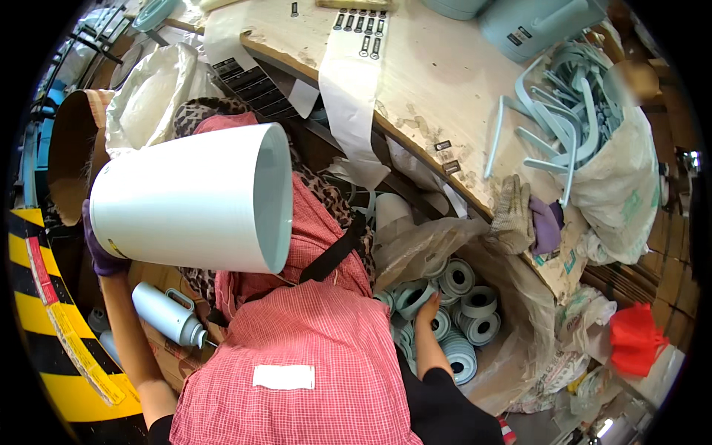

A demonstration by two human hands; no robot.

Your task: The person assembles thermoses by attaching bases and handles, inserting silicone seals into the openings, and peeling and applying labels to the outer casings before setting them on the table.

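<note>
My left hand (104, 248), in a purple glove, grips the closed end of a large pale blue plastic bucket (178, 200). The bucket lies on its side in the air over my lap, its wide mouth facing right. My bare right hand (426, 310) reaches down into an open clear plastic bag (519, 348). Its fingers close on a curved pale blue-green plastic part (410, 298), partly hidden by the hand. Around it in the bag lie several round plastic parts (456, 277) with dark center holes, some nested in stacks (458, 356).
A worn worktable (445, 81) carries a strip of labels (352, 81), work gloves (513, 215) and a sack of pale blue handles (578, 111). A pale blue pump-topped jug (165, 315) lies at lower left, near a yellow-black striped barrier (44, 319). A red bag (636, 340) sits at right.
</note>
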